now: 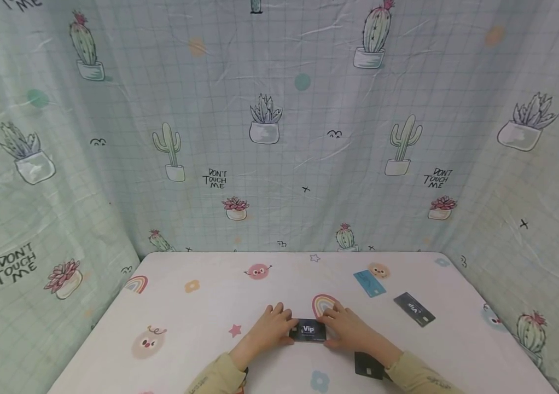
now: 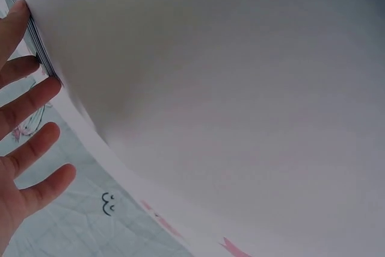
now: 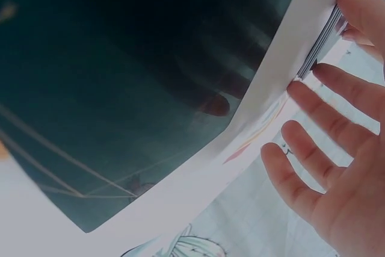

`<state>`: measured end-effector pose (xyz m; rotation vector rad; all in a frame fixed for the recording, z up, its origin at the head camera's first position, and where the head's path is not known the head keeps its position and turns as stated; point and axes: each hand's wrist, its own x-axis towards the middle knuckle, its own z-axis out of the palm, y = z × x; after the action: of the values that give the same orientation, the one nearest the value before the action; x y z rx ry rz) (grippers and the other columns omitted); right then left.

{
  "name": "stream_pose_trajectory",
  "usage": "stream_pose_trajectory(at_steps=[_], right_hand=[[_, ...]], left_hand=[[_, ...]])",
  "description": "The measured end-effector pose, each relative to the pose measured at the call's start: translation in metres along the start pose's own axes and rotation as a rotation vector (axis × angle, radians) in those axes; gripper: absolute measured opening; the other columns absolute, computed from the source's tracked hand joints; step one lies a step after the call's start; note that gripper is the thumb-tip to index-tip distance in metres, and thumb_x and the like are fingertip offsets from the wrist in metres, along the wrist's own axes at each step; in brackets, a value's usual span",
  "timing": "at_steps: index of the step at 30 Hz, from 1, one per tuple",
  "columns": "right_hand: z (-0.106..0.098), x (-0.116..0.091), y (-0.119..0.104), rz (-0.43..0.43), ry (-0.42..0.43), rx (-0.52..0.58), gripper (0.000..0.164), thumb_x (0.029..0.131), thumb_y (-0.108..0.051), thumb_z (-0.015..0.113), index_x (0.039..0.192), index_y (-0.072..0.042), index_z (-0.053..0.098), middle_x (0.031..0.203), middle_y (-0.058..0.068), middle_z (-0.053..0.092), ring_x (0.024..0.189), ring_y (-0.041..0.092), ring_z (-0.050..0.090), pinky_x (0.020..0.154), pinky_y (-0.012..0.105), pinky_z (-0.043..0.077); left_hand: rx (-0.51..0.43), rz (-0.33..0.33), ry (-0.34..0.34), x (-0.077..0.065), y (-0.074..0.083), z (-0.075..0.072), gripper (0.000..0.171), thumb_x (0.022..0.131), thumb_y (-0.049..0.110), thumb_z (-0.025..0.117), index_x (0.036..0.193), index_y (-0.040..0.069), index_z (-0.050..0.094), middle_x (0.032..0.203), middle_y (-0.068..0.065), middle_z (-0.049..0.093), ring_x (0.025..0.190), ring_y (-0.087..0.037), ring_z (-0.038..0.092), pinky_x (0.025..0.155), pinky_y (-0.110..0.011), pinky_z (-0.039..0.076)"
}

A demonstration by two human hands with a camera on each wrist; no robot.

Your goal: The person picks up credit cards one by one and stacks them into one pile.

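Card stack [image 1: 308,330] lies on the table [image 1: 205,314], left hand [image 1: 271,329] pinching its nine o'clock end, right hand [image 1: 347,330] its three o'clock end; blue card [image 1: 370,283] toward two o'clock.

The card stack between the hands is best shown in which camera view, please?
The head view, as it shows the card stack from above, with "Vip" readable on top. The left wrist view shows mostly its layered edge, at upper left; the right wrist view does likewise, at upper right.
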<state>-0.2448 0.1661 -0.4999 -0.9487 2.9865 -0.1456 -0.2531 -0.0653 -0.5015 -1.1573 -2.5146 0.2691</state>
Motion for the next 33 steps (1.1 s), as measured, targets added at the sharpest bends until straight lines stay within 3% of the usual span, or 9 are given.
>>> stream_pose_trajectory(at_steps=[10,23,33], right_hand=[[0.000,-0.004,-0.002,0.019,-0.015,0.017,0.053,0.075,-0.043,0.066,0.121,-0.020,0.053,0.114,0.002,0.057,0.112,0.028,0.047,0.090,0.051,0.040],[0.003,-0.003,0.001,0.006,-0.010,-0.005,0.052,0.074,-0.042,0.066,0.119,-0.020,0.054,0.111,0.000,0.058,0.104,0.023,0.048,0.088,0.047,0.043],[-0.002,-0.012,0.006,-0.014,-0.005,0.027,0.050,0.076,-0.044,0.064,0.120,-0.025,0.052,0.112,-0.007,0.057,0.092,0.010,0.042,0.082,0.034,0.044]], left_hand=[[-0.015,-0.011,-0.021,-0.001,0.000,0.002,0.039,0.071,0.050,0.065,0.101,0.027,0.060,0.088,0.009,0.057,0.080,-0.010,0.042,0.065,-0.023,0.033],[-0.038,-0.008,-0.016,-0.002,0.000,0.001,0.042,0.073,0.048,0.065,0.107,0.024,0.059,0.089,0.009,0.057,0.082,-0.009,0.043,0.067,-0.024,0.035],[-0.089,-0.045,-0.069,-0.003,0.002,-0.004,0.045,0.074,0.047,0.065,0.111,0.023,0.057,0.093,0.007,0.059,0.084,-0.010,0.044,0.072,-0.028,0.038]])
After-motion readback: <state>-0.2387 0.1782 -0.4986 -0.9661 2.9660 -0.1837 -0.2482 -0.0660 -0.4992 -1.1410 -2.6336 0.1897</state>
